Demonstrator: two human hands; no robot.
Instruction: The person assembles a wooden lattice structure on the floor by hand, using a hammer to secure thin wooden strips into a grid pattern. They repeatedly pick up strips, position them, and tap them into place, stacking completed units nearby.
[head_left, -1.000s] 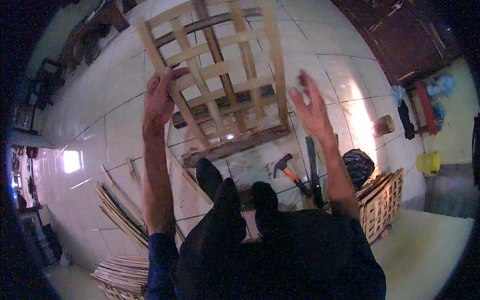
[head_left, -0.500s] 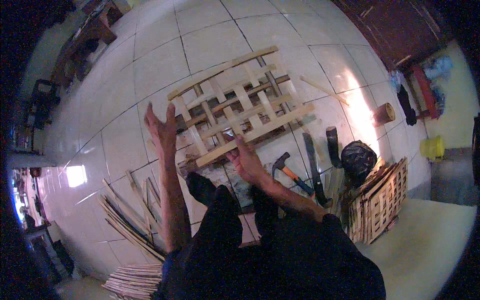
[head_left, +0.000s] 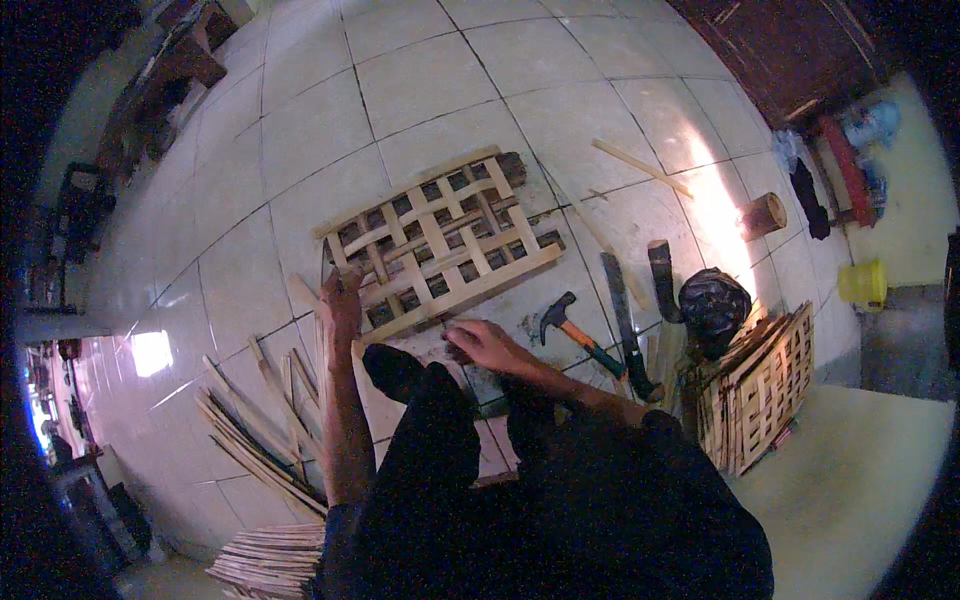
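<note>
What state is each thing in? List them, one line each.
Wooden lattice panel: flat on the tiled floor.
Left hand: open, on the panel's near left corner.
Right hand: fingers curled, empty, beside the panel's near edge.
Hammer: lying untouched.
Finished crate: standing on its side.

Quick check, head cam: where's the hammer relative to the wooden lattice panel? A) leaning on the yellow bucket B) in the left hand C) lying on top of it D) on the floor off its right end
D: the hammer lies flat on the tiled floor just past the right end of the lattice panel, in neither hand.
</note>
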